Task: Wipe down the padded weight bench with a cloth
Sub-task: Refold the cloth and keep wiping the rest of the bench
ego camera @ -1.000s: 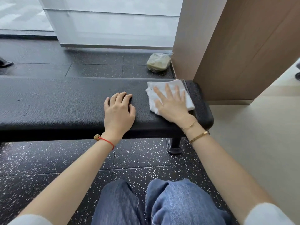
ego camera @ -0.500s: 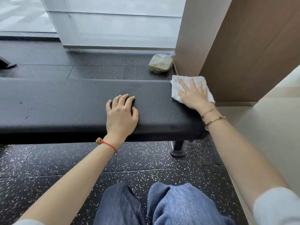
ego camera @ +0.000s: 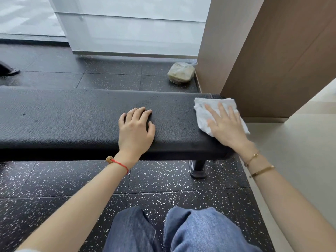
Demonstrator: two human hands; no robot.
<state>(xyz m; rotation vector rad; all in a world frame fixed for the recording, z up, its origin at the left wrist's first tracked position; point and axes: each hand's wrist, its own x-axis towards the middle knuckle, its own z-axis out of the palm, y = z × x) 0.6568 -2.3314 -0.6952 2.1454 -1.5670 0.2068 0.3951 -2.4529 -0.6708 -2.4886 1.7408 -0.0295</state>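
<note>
knees (ego camera: 163,231) in jeans at 6 o'clock | left hand (ego camera: 135,129) flat on black padded counter (ego camera: 63,117), fingers loosely together | right hand (ego camera: 224,127) at 3 o'clock, fingers spread, pressing white cloth (ego camera: 203,113) on counter's right end | bagged bundle (ego camera: 180,71) on floor at 1 o'clock

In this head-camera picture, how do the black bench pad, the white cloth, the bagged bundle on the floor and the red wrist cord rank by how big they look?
1. Bench pad, by far the largest.
2. White cloth, partly covered by the right hand.
3. Bagged bundle; it lies farther back, so its true size against the cloth is unsure.
4. Red cord, smallest.
</note>
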